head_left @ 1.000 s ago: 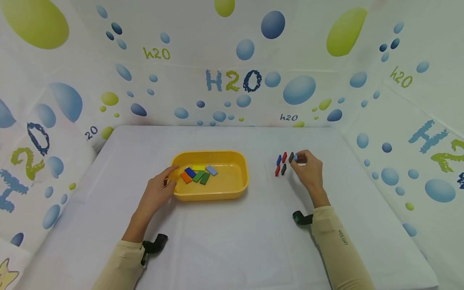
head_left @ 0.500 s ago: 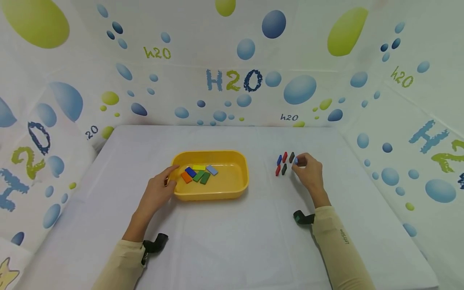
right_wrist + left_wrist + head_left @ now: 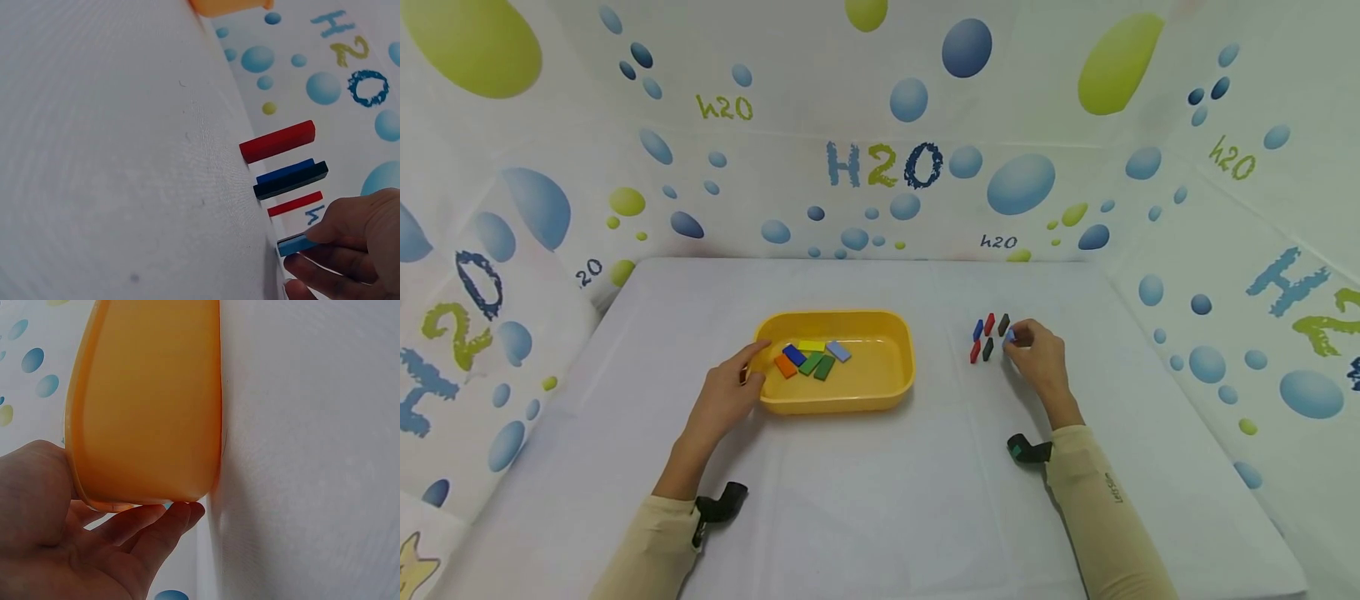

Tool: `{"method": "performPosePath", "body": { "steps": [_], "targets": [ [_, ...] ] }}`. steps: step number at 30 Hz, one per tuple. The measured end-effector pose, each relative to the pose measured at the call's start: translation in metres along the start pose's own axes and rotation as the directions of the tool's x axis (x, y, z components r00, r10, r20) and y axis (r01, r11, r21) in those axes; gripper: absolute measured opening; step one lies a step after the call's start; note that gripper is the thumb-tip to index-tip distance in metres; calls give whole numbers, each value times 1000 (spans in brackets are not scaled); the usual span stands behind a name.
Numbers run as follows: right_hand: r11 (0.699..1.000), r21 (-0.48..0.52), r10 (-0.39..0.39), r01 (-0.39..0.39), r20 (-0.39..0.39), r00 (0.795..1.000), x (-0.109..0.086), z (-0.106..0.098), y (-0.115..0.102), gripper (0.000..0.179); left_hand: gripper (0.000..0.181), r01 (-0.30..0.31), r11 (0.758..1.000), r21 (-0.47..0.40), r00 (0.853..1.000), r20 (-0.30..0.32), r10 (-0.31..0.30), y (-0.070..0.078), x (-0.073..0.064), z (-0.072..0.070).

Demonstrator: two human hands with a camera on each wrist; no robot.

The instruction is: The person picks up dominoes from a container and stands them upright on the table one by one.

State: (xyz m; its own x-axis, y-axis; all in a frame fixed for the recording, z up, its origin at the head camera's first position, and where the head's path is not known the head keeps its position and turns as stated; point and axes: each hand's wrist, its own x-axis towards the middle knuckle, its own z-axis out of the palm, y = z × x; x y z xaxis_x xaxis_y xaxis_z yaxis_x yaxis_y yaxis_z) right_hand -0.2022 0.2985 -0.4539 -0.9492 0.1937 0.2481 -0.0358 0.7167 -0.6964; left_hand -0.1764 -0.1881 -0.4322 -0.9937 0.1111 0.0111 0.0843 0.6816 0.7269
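My right hand (image 3: 1041, 358) pinches a light blue domino (image 3: 292, 245) between thumb and fingers, its lower end right at the tablecloth. Beside it, several dominoes stand upright in two short rows: a blue one (image 3: 977, 330), a red one (image 3: 989, 324) and a dark one (image 3: 1004, 324) at the back, another red one (image 3: 975, 352) and another dark one (image 3: 988, 349) in front. My left hand (image 3: 730, 392) grips the left end of a yellow tray (image 3: 835, 407); in the left wrist view its fingers lie against the tray's end wall.
Flat in the tray lie several dominoes, among them an orange one (image 3: 786, 367), a yellow one (image 3: 811, 346) and a light blue one (image 3: 838, 352). A white cloth (image 3: 880, 500) covers the table. A curtain (image 3: 805, 108) printed with bubbles rises behind it.
My right hand has drawn the light blue domino slightly toward me, away from the dark domino in the back row. My left hand stays on the tray.
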Motion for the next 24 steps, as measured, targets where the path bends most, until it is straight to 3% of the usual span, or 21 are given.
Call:
{"method": "performPosePath", "body": {
  "steps": [24],
  "targets": [
    [999, -3, 51, -50, 41, 998, 0, -1, -2, 29, 53, -8, 1000, 1, 1000, -8, 8, -2, 0, 0]
  ]
}}
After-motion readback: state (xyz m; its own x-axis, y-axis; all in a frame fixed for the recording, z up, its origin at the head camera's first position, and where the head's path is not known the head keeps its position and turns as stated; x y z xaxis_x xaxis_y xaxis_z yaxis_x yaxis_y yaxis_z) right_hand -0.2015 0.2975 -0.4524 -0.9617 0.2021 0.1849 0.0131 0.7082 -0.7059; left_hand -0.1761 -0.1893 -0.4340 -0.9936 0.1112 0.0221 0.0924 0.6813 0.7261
